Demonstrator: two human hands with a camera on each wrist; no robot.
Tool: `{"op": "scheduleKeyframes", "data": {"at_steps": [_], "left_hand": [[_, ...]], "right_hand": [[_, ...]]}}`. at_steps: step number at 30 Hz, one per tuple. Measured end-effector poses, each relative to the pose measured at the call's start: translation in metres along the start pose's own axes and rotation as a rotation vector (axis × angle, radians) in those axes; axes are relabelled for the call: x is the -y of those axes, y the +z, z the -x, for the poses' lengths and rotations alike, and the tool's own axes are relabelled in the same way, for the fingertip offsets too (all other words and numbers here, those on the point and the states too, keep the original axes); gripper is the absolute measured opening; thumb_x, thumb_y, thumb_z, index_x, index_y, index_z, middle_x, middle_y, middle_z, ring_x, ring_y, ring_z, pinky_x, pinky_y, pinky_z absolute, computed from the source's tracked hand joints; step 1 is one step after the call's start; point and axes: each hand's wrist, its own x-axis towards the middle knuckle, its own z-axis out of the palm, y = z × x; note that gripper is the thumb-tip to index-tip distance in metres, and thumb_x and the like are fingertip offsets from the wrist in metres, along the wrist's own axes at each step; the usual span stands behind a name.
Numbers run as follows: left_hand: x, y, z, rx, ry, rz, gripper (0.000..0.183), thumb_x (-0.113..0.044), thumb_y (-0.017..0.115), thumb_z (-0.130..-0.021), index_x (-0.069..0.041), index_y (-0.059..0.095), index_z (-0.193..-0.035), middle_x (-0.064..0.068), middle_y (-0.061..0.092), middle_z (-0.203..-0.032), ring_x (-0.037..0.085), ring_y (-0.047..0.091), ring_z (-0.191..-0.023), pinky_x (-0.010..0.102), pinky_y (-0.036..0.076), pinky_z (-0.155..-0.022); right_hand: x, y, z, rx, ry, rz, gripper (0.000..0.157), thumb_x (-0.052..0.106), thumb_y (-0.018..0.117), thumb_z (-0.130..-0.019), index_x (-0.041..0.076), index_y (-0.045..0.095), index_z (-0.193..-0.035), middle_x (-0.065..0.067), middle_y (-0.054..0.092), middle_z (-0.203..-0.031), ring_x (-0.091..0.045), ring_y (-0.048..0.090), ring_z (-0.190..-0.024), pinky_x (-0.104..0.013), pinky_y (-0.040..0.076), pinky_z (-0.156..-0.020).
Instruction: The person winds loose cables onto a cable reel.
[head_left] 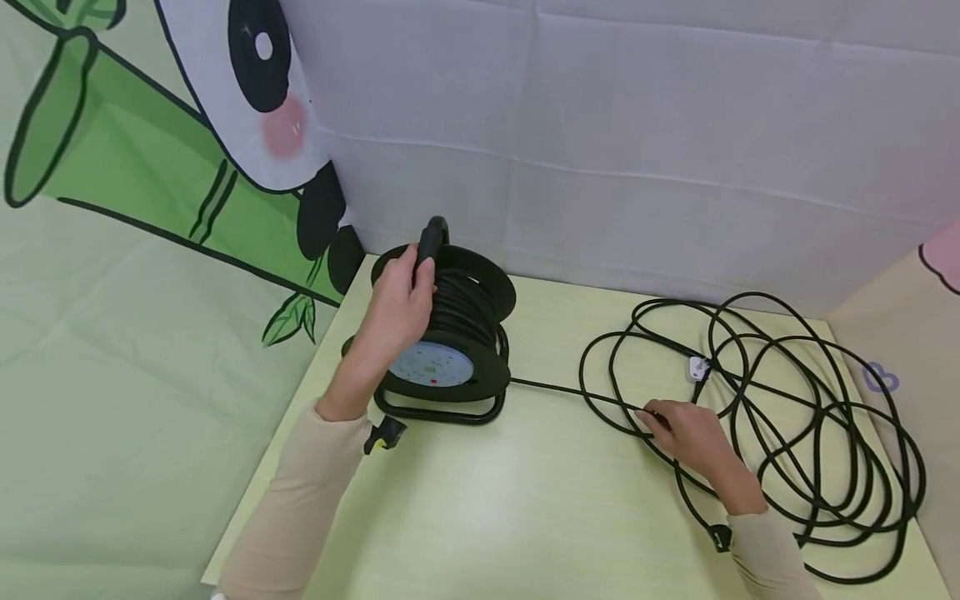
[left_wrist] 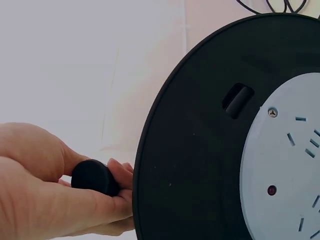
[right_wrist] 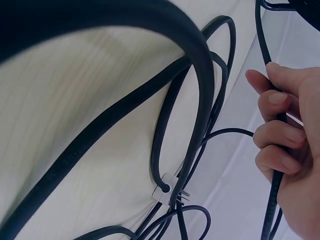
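Observation:
A black cable reel (head_left: 491, 367) stands on its tube frame at the table's back left, with cable wound on its drum and a pale socket plate (head_left: 435, 364) facing front. My left hand (head_left: 401, 300) holds the reel's black handle (head_left: 431, 242); in the left wrist view the handle's round end (left_wrist: 95, 177) shows between thumb and fingers. From the reel a length of black cable (head_left: 547, 386) runs right to my right hand (head_left: 693, 437). The fingers of that hand curl round the cable, as the right wrist view shows (right_wrist: 290, 135).
Loose loops of cable (head_left: 817, 408) spread over the right side of the pale table (head_left: 480, 508). Among them lies a white plug (head_left: 698, 369) with metal pins. A white cloth wall (head_left: 600, 150) stands behind, and a printed green cloth (head_left: 150, 375) hangs at the left.

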Motion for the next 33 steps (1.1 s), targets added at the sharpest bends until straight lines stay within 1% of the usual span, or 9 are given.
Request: {"op": "scheduleKeyframes", "data": {"at_steps": [7,11,14,17,20,25,27,30,33], "left_hand": [[-0.004,0.007,0.004,-0.017,-0.011,0.048,0.03,-0.016,0.033,-0.104,0.008,0.05,-0.11,0.021,0.053,-0.084,0.023,0.043,-0.055,0.032,0.038,-0.052],[-0.008,0.011,0.006,-0.029,-0.006,0.073,0.03,-0.016,0.034,-0.104,0.008,0.05,-0.112,0.021,0.052,-0.083,0.024,0.043,-0.056,0.032,0.038,-0.053],[-0.01,0.014,0.008,-0.04,-0.005,0.079,0.031,-0.016,0.034,-0.104,0.008,0.05,-0.115,0.018,0.052,-0.084,0.025,0.044,-0.059,0.032,0.039,-0.054],[-0.012,0.017,0.009,-0.049,0.003,0.069,0.03,-0.016,0.035,-0.104,0.007,0.051,-0.114,0.016,0.051,-0.085,0.025,0.045,-0.061,0.033,0.039,-0.055],[-0.014,0.018,0.01,-0.037,0.003,0.071,0.03,-0.017,0.035,-0.104,0.007,0.051,-0.113,0.016,0.05,-0.087,0.026,0.046,-0.063,0.034,0.04,-0.056],[-0.014,0.013,0.014,0.033,-0.037,0.086,0.039,-0.023,0.038,-0.104,0.003,0.043,-0.132,0.015,0.051,-0.101,0.027,0.056,-0.08,0.036,0.046,-0.069],[-0.012,0.009,0.016,0.039,-0.049,0.069,0.045,-0.027,0.041,-0.103,0.001,0.04,-0.138,0.014,0.053,-0.106,0.026,0.056,-0.088,0.036,0.047,-0.075],[-0.006,0.005,0.022,-0.009,-0.048,0.058,0.048,-0.034,0.047,-0.1,-0.002,0.046,-0.136,0.012,0.058,-0.105,0.024,0.055,-0.088,0.036,0.046,-0.074],[0.002,0.003,0.031,-0.097,-0.035,0.078,0.046,-0.039,0.053,-0.096,-0.005,0.057,-0.127,0.009,0.063,-0.098,0.021,0.057,-0.083,0.032,0.047,-0.069]], "right_hand": [[-0.002,0.0,0.0,0.004,-0.003,0.005,0.01,0.026,0.068,-0.088,0.019,0.07,-0.082,0.017,0.055,-0.063,0.003,0.04,-0.048,-0.021,0.033,-0.044],[-0.002,-0.001,0.0,0.001,-0.001,0.007,0.008,0.024,0.07,-0.087,0.018,0.071,-0.082,0.017,0.054,-0.062,0.003,0.038,-0.046,-0.021,0.031,-0.042],[-0.002,-0.001,0.0,-0.002,0.0,0.012,0.008,0.024,0.071,-0.087,0.018,0.071,-0.082,0.017,0.054,-0.061,0.002,0.038,-0.046,-0.021,0.031,-0.042],[-0.002,0.0,0.0,0.007,0.0,0.004,0.009,0.025,0.07,-0.087,0.018,0.071,-0.082,0.017,0.054,-0.062,0.002,0.038,-0.046,-0.021,0.031,-0.043],[-0.001,0.0,0.0,0.021,0.009,-0.006,0.01,0.026,0.068,-0.088,0.019,0.07,-0.083,0.017,0.055,-0.062,0.002,0.039,-0.047,-0.021,0.032,-0.043],[-0.001,0.0,0.002,0.034,0.029,-0.005,0.01,0.027,0.067,-0.089,0.02,0.07,-0.084,0.015,0.058,-0.065,0.003,0.041,-0.049,-0.022,0.034,-0.044],[0.0,0.001,0.003,0.036,0.032,0.001,0.009,0.027,0.068,-0.089,0.02,0.07,-0.084,0.015,0.059,-0.066,0.002,0.041,-0.049,-0.022,0.034,-0.045],[0.0,0.002,0.005,0.038,0.034,0.007,0.008,0.027,0.068,-0.088,0.021,0.07,-0.084,0.015,0.057,-0.065,0.001,0.04,-0.049,-0.022,0.033,-0.045],[0.001,0.004,0.004,0.032,0.03,0.006,0.008,0.026,0.069,-0.087,0.02,0.07,-0.083,0.014,0.059,-0.065,0.001,0.042,-0.049,-0.023,0.034,-0.045]]}}
